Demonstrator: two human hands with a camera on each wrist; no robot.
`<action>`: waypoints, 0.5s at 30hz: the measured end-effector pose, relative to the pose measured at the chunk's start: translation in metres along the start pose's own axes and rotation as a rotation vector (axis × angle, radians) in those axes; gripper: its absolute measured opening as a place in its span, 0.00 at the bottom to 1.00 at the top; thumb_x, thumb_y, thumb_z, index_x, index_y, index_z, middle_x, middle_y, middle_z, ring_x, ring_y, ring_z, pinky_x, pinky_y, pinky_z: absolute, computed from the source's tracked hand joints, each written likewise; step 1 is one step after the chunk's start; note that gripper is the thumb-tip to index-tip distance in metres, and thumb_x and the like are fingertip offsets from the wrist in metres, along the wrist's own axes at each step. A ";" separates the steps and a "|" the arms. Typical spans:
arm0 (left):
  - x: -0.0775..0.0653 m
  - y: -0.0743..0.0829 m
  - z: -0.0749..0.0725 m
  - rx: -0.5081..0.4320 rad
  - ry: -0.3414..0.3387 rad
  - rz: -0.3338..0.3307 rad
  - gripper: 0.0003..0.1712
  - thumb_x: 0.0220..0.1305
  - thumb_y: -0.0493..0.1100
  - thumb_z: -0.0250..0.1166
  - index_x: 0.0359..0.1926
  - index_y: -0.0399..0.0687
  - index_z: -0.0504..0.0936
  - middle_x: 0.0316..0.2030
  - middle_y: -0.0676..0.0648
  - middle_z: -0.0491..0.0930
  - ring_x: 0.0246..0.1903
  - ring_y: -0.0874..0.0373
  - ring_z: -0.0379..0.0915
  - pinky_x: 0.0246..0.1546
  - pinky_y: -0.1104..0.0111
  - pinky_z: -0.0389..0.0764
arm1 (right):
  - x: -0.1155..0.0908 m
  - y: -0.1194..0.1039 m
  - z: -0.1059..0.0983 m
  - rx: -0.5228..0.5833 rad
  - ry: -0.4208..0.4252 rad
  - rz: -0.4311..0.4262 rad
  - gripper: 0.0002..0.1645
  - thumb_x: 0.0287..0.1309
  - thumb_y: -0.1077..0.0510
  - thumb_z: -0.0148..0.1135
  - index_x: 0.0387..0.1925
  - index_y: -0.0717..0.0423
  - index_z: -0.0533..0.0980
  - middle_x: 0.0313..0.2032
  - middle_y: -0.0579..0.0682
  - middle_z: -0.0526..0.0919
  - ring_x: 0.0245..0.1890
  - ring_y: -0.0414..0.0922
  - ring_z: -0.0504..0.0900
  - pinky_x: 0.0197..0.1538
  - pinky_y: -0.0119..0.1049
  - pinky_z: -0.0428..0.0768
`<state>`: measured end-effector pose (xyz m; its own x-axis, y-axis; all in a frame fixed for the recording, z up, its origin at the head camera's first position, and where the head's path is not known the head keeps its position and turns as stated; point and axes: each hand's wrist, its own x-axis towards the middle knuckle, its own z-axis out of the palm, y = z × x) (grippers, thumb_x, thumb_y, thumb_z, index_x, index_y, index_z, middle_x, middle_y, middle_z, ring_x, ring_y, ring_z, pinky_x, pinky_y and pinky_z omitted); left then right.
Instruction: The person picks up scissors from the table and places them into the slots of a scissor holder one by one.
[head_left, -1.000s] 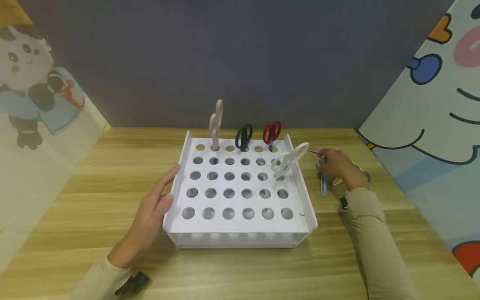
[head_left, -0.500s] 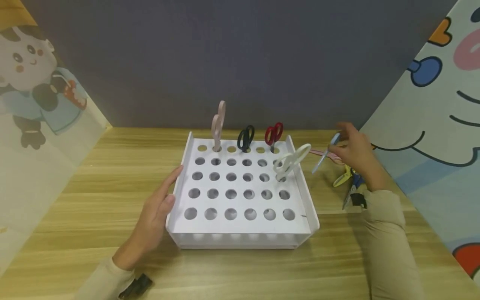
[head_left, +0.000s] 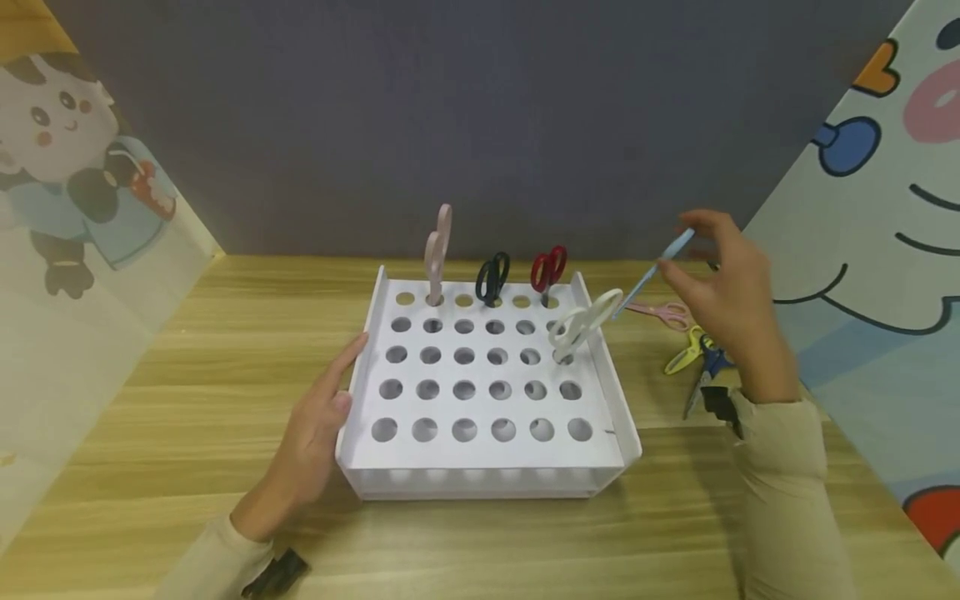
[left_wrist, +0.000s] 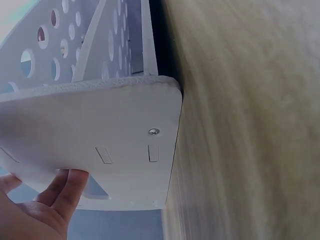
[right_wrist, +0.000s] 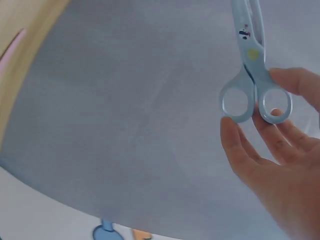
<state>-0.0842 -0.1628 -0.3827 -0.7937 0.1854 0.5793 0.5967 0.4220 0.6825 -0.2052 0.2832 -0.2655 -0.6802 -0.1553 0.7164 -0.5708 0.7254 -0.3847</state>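
Light blue scissors (right_wrist: pixel 254 65) are held at their finger loops by my right hand (head_left: pixel 738 292), raised above the table to the right of the rack. Their blades point down and left, toward the rack's back right corner. My left hand (head_left: pixel 307 442) rests against the left side of the white rack (head_left: pixel 480 454), a stand with rows of round holes. In the left wrist view, its fingers touch the side panel (left_wrist: pixel 125 130) by a cut-out. Pale pink scissors (head_left: pixel 437 254), black scissors (head_left: pixel 492 279) and red scissors (head_left: pixel 548 268) stand in the back row. White scissors (head_left: pixel 583 325) lean in a hole at the right edge.
On the table right of the rack lie pink scissors (head_left: pixel 667 312), yellow scissors (head_left: pixel 684 357) and dark blue scissors (head_left: pixel 708 371), partly below my right forearm. A grey partition (head_left: pixel 465 125) rises behind the table, and cartoon-printed walls (head_left: pixel 862 275) stand at both sides.
My right hand has lifted the light blue scissors from the group on the table, raising them up and away from me. My left hand has stayed against the rack.
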 end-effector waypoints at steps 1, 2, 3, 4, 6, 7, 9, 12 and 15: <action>0.000 0.000 0.000 0.000 0.005 0.008 0.30 0.76 0.38 0.40 0.77 0.48 0.58 0.73 0.47 0.62 0.69 0.58 0.61 0.68 0.75 0.57 | 0.000 -0.004 0.000 0.000 0.016 -0.011 0.32 0.51 0.72 0.71 0.59 0.66 0.72 0.53 0.58 0.80 0.45 0.48 0.84 0.49 0.17 0.74; 0.000 0.000 0.000 0.003 0.009 0.015 0.30 0.75 0.38 0.40 0.76 0.48 0.59 0.73 0.47 0.62 0.69 0.58 0.61 0.68 0.75 0.57 | 0.000 -0.008 0.000 -0.008 0.039 -0.021 0.32 0.50 0.72 0.71 0.58 0.65 0.73 0.53 0.57 0.81 0.44 0.53 0.85 0.49 0.17 0.73; -0.001 0.000 0.000 0.005 0.011 0.016 0.30 0.75 0.38 0.40 0.76 0.48 0.59 0.73 0.47 0.62 0.68 0.58 0.62 0.68 0.75 0.58 | 0.001 -0.012 -0.001 -0.017 0.065 -0.037 0.31 0.50 0.71 0.72 0.58 0.65 0.74 0.52 0.58 0.81 0.43 0.57 0.84 0.49 0.16 0.73; -0.001 -0.001 0.000 0.004 0.010 0.012 0.30 0.75 0.39 0.40 0.76 0.49 0.59 0.73 0.48 0.63 0.68 0.58 0.62 0.68 0.75 0.58 | 0.001 -0.016 -0.001 -0.017 0.089 -0.054 0.31 0.50 0.71 0.72 0.57 0.66 0.74 0.52 0.59 0.81 0.44 0.58 0.84 0.49 0.17 0.73; -0.001 -0.001 -0.001 0.002 0.010 0.003 0.30 0.76 0.39 0.40 0.77 0.50 0.59 0.73 0.49 0.63 0.68 0.58 0.62 0.68 0.75 0.58 | 0.002 -0.023 -0.001 -0.005 0.137 -0.091 0.30 0.50 0.71 0.72 0.56 0.69 0.75 0.52 0.62 0.80 0.47 0.58 0.82 0.51 0.19 0.74; -0.001 -0.001 -0.001 0.002 0.009 -0.001 0.30 0.76 0.39 0.40 0.77 0.50 0.59 0.73 0.49 0.63 0.67 0.58 0.62 0.67 0.75 0.58 | 0.003 -0.027 -0.001 0.000 0.159 -0.104 0.30 0.49 0.71 0.72 0.56 0.69 0.75 0.53 0.62 0.79 0.49 0.57 0.81 0.52 0.20 0.74; -0.001 -0.002 -0.001 -0.001 0.008 -0.008 0.30 0.76 0.39 0.40 0.77 0.50 0.59 0.73 0.49 0.63 0.66 0.59 0.63 0.66 0.76 0.59 | 0.003 -0.033 0.000 0.010 0.197 -0.125 0.30 0.48 0.72 0.73 0.56 0.70 0.75 0.54 0.63 0.79 0.52 0.55 0.79 0.54 0.23 0.75; -0.001 -0.003 0.000 -0.001 0.008 -0.014 0.30 0.76 0.39 0.40 0.76 0.50 0.59 0.73 0.48 0.63 0.66 0.59 0.64 0.66 0.76 0.60 | 0.003 -0.041 0.002 0.039 0.254 -0.145 0.28 0.48 0.71 0.74 0.54 0.70 0.77 0.53 0.63 0.80 0.55 0.53 0.77 0.56 0.27 0.75; -0.001 -0.003 0.000 -0.003 0.006 -0.025 0.30 0.76 0.39 0.40 0.77 0.52 0.59 0.73 0.49 0.63 0.66 0.58 0.64 0.66 0.76 0.60 | 0.003 -0.050 0.004 0.048 0.321 -0.154 0.26 0.49 0.67 0.74 0.52 0.68 0.79 0.52 0.61 0.82 0.55 0.52 0.78 0.56 0.31 0.75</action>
<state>-0.0849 -0.1644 -0.3855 -0.8079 0.1692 0.5645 0.5769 0.4234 0.6986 -0.1803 0.2439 -0.2469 -0.4097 -0.0357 0.9115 -0.6814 0.6764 -0.2798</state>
